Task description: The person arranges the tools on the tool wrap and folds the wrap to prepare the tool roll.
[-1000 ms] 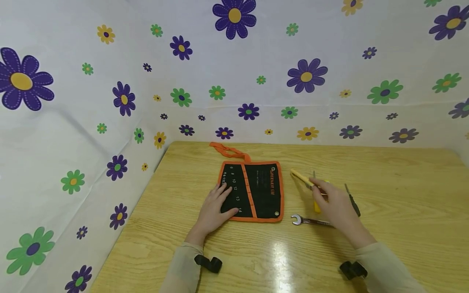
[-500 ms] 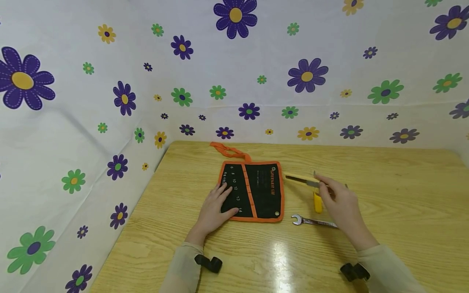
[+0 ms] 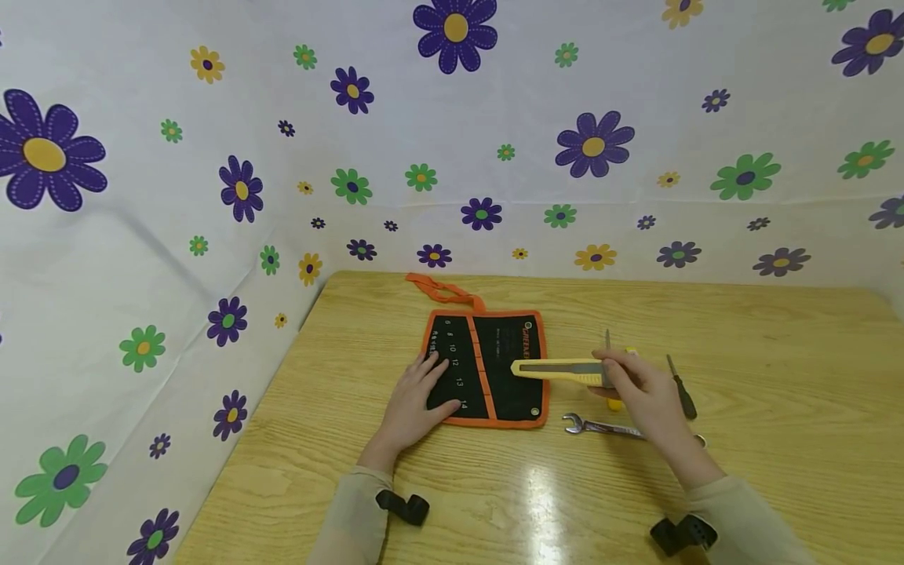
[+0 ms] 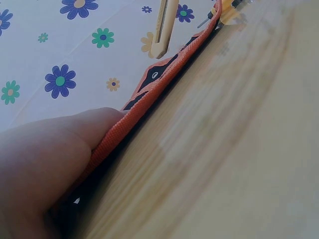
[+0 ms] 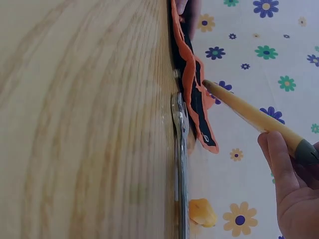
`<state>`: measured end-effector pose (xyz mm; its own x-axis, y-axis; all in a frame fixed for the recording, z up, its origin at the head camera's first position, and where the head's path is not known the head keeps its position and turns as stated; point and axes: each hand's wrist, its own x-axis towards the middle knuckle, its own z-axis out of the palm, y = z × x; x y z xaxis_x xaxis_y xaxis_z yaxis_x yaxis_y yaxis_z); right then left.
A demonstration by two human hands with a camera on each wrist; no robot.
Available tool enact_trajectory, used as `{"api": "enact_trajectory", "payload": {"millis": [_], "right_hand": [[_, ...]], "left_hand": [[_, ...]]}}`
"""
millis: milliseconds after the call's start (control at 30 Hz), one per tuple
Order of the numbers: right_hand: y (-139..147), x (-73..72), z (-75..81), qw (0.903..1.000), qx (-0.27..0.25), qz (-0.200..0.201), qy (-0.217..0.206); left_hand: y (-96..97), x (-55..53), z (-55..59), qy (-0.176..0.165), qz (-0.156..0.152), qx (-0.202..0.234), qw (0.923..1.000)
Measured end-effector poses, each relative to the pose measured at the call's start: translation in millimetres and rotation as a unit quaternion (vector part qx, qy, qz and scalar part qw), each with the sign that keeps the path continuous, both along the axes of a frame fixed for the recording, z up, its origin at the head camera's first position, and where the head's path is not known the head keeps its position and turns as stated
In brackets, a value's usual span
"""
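A yellow utility knife (image 3: 558, 368) is pinched at its grey end by my right hand (image 3: 648, 399), its yellow end raised over the right part of a black tool pouch (image 3: 504, 392) with orange trim. In the right wrist view the knife (image 5: 259, 117) points toward the pouch, clear of the table. My left hand (image 3: 413, 402) rests with spread fingers on the pouch's left side, beside printed size numbers. From the left wrist view, the thumb (image 4: 99, 124) lies along the pouch's orange edge (image 4: 129, 119).
A combination wrench (image 3: 607, 428) lies right of the pouch, partly under the right hand. Behind that hand are a yellow-handled tool (image 3: 614, 405), partly hidden, and a dark-handled screwdriver (image 3: 683, 396). An orange strap (image 3: 445, 292) trails off the pouch's back edge toward the flowered cloth wall (image 3: 395, 141).
My right hand has swung the utility knife's yellow end to the left and turned its flat side up, now over the pouch. My left hand has stayed in place.
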<state>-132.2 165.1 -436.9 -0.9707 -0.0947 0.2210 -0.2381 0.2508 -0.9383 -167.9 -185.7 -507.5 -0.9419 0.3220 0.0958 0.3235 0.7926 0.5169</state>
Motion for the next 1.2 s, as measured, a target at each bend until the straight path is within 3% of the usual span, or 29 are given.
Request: {"api": "enact_trajectory", "payload": {"millis": [267, 500, 733, 1000, 1200], "right_hand": [[-2.4, -1.0, -6.8, 0.9996, 0.001, 0.014, -0.026], [-4.1, -1.5, -10.1, 0.997, -0.04, 0.045, -0.049], [-7.7, 0.5, -10.7, 0.9961, -0.027, 0.042, -0.073], [-11.2, 0.3, -10.8, 0.9906, -0.038, 0.061, -0.116], [-12.9, -3.8, -14.4, 0.9891, -0.019, 0.081, -0.121]], "left_hand": [[0.2, 1.9, 1.9, 0.01, -0.005, 0.007, 0.9999], [0.8, 1.9, 1.0, 0.011, -0.006, 0.01, 0.9999], [0.8, 0.7, -0.5, 0.01, -0.007, 0.009, 0.9999], [0.8, 0.3, -0.8, 0.012, -0.007, 0.008, 0.9999], [0.2, -0.4, -0.4, 0.011, -0.008, 0.01, 0.9999]]}}
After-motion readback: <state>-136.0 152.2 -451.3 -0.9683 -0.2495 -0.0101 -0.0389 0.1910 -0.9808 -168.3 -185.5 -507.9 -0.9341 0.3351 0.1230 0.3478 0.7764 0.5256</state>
